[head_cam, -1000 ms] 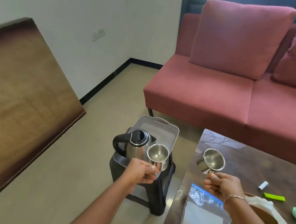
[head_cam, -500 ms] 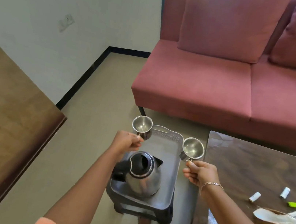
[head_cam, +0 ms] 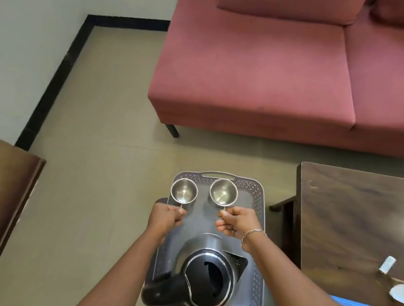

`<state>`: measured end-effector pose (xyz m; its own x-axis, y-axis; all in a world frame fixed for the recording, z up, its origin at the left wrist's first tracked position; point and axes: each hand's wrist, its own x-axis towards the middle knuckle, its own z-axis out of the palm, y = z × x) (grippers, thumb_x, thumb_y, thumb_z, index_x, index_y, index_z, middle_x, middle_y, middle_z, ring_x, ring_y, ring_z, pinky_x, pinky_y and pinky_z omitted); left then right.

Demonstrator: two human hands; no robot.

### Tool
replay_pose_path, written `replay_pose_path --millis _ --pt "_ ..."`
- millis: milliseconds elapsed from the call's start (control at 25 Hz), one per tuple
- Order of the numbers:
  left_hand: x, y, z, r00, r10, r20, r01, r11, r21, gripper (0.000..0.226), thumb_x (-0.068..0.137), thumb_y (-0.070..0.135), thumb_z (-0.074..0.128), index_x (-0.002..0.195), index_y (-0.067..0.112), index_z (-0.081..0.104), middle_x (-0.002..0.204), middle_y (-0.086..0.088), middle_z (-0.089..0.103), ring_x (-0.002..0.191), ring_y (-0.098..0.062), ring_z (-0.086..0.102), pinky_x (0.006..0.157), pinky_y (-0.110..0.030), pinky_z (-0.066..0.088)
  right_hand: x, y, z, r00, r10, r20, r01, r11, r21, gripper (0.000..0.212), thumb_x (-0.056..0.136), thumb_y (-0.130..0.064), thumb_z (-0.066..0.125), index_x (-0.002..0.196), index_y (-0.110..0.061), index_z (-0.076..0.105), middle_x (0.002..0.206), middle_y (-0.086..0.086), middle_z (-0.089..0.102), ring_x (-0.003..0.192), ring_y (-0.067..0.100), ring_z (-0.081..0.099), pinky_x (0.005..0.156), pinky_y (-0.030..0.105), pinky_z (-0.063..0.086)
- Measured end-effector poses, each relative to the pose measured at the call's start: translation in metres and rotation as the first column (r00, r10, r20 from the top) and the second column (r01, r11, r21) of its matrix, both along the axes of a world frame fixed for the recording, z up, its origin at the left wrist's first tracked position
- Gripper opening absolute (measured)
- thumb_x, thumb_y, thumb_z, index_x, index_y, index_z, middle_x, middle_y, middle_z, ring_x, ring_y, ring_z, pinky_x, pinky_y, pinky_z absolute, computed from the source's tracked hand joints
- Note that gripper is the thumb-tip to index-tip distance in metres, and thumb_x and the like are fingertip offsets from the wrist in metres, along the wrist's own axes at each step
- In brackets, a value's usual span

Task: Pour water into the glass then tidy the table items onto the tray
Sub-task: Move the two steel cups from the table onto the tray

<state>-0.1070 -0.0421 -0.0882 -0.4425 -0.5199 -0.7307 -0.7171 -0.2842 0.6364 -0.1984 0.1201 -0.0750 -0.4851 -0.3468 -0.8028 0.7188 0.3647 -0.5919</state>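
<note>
Currently both hands sit mid-frame over the grey tray (head_cam: 259, 196): left hand (head_cam: 165, 218) has fingers curled, pinching the thin handle of the left steel cup (head_cam: 184, 190), and right hand (head_cam: 236, 222) pinches the handle of the right steel cup (head_cam: 224, 192) the same way. Both cups are upright, side by side but apart, at the tray's upper end near its cut-out grip; can't tell if they touch the tray floor. Kettle (head_cam: 205, 279) stands on the tray's lower half, handle pointing lower left, with the dark table (head_cam: 359, 215) at the right edge
</note>
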Motion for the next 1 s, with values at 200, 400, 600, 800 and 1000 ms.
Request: replay_pose_path --millis 200,400,600,800,1000 --pt "-0.016 -0.003 -0.029 1.0 0.008 0.019 -0.009 1.0 0.021 0.029 0.086 -0.005 0.056 0.062 0.01 0.063 0.037 0.012 0.059 0.044 -0.002 0.057 0.047 -0.009 0.046 -0.006 -0.012 -0.038 0.998 -0.026 0.056 0.025 0.999 0.034 0.019 0.09 -0.001 0.053 0.071 -0.006 0.055 0.041 -0.001 0.063 0.036 0.005 0.058 0.042 0.015 0.046" --pt "-0.023 -0.002 -0.051 0.999 0.02 0.029 -0.021 0.999 0.042 0.033 0.085 -0.007 0.056 0.057 0.009 0.061 0.043 0.008 0.059 0.047 -0.003 0.055 0.047 -0.007 0.044 -0.008 -0.023 -0.061 0.995 -0.032 0.099 0.029 0.999 0.027 0.018 0.09 0.0 0.053 0.073 -0.004 0.055 0.043 0.0 0.064 0.038 0.007 0.06 0.042 0.016 0.049" --pt "-0.025 -0.001 -0.069 0.997 0.047 0.056 -0.05 0.998 0.037 0.031 0.085 -0.004 0.06 0.059 0.014 0.062 0.055 0.001 0.062 0.067 -0.016 0.057 0.059 -0.019 0.047 -0.013 -0.024 -0.075 0.991 -0.054 0.123 0.052 0.998 0.023 0.017 0.09 -0.001 0.053 0.074 -0.004 0.054 0.043 0.0 0.064 0.039 0.007 0.061 0.042 0.015 0.05" --pt "-0.021 -0.001 -0.079 0.995 0.01 0.102 -0.01 1.0 0.0 0.033 0.084 0.001 0.063 0.056 0.018 0.062 0.069 -0.008 0.062 0.075 -0.019 0.053 0.076 -0.032 0.045 -0.014 -0.023 -0.084 0.98 -0.09 0.178 0.086 0.996 0.031 0.015 0.091 0.002 0.05 0.077 -0.005 0.053 0.043 0.001 0.065 0.039 0.007 0.062 0.042 0.015 0.051" --pt "-0.022 0.003 -0.069 0.997 0.001 0.076 -0.001 1.0 -0.001 0.025 0.086 0.001 0.06 0.065 0.014 0.063 0.067 -0.004 0.059 0.075 -0.019 0.051 0.069 -0.026 0.046 -0.014 -0.019 -0.075 0.975 -0.048 0.218 0.039 0.998 0.048 0.013 0.091 0.004 0.048 0.092 -0.009 0.05 0.071 0.009 0.064 0.048 0.009 0.064 0.054 0.021 0.053"
